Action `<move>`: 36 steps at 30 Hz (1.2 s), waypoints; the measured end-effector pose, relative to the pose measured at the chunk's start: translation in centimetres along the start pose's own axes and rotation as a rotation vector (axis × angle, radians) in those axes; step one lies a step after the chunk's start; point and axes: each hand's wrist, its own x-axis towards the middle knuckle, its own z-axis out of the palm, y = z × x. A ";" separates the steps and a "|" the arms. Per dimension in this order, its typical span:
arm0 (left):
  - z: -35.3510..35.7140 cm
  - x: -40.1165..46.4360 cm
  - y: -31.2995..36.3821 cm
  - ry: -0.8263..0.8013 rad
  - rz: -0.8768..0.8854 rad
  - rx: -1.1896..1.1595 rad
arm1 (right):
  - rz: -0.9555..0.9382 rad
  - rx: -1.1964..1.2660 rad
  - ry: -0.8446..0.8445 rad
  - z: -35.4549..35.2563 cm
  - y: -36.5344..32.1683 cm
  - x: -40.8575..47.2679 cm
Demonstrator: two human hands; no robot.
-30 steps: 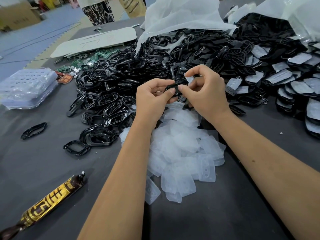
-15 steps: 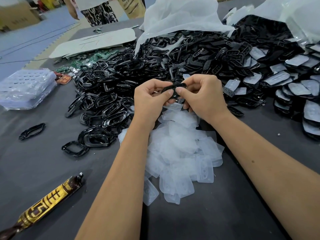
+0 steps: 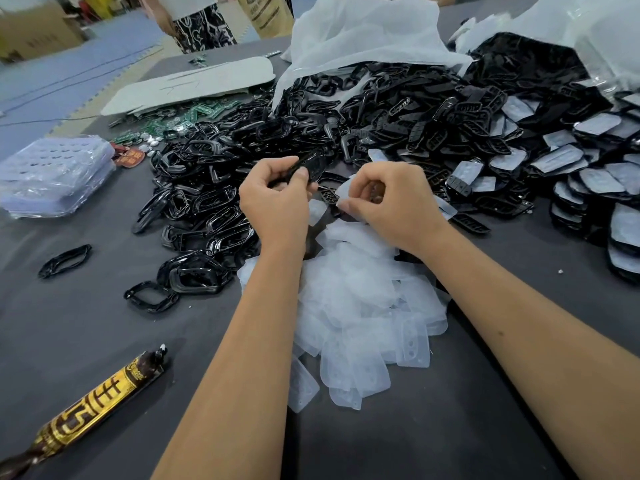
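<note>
Half a second ago I had both hands meeting on one black part. Now they have drawn apart. My left hand [image 3: 273, 202] grips the black shell piece [image 3: 313, 164] alone, thumb and curled fingers clamped on its near end, and holds it up at about 11 o'clock from the middle of my view. My right hand [image 3: 398, 206] has swung to 1 o'clock, and its fingertips pinch a clear pad [image 3: 343, 192] just above the heap of clear pads [image 3: 363, 299].

That heap lies under both forearms at 6 o'clock on the grey table [image 3: 485, 427]. Glossy black frames [image 3: 207, 202] crowd in at 9 o'clock, almost against my left hand, and a lone black ring [image 3: 65, 261] sits beyond them. Slotted black parts [image 3: 433, 126] pile up at 12 o'clock under a white bag [image 3: 363, 36]. Stacks of backed pieces [image 3: 588, 174] fill 3 o'clock. Green circuit boards [image 3: 194, 112] and a cardboard sheet [image 3: 194, 81] lie at 10 o'clock, and wrapped trays [image 3: 55, 174] sit further left.

A tube [image 3: 100, 396] lies at 8 o'clock. Its gold lettering is too stylised for me to read.
</note>
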 end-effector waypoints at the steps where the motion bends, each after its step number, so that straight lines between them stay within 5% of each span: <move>1: 0.0 0.0 0.0 -0.002 -0.003 0.009 | -0.002 0.072 0.034 -0.1 0.0 0.0; 9: 0.3 -0.6 0.4 -0.146 0.055 0.089 | 0.118 0.667 0.060 -1.2 0.3 -0.1; 16: 0.5 -1.0 0.5 -0.325 0.086 0.104 | 0.121 0.653 0.096 -1.0 0.1 0.0; 36: 0.5 -1.0 0.8 -0.485 -0.076 -0.070 | 0.084 0.533 0.199 -0.4 0.6 0.1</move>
